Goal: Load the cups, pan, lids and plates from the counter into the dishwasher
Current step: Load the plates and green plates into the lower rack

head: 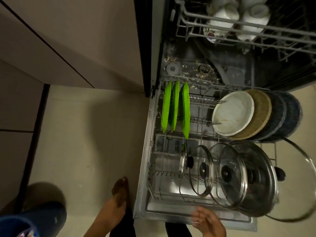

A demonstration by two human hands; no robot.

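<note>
Dishwasher (239,65): we are seeing it standing open, both racks pulled out.
Lower rack (150,134): holding green plates (176,108) on edge at back left, round plates (256,115) at right, lids (227,175) upright in front.
Upper rack (222,28): carrying white cups (227,14).
Right hand (208,223): we are finding it just before the rack's front rail, fingers (200,212) spread, holding nothing.
Left hand: out of view.

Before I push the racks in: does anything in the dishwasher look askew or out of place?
Yes. A large glass lid at the lower rack's right edge hangs outside the wire frame, over the floor, rather than standing in the tines like the other lids. Crumbs and residue also speckle the tub floor behind the green plates.
</note>
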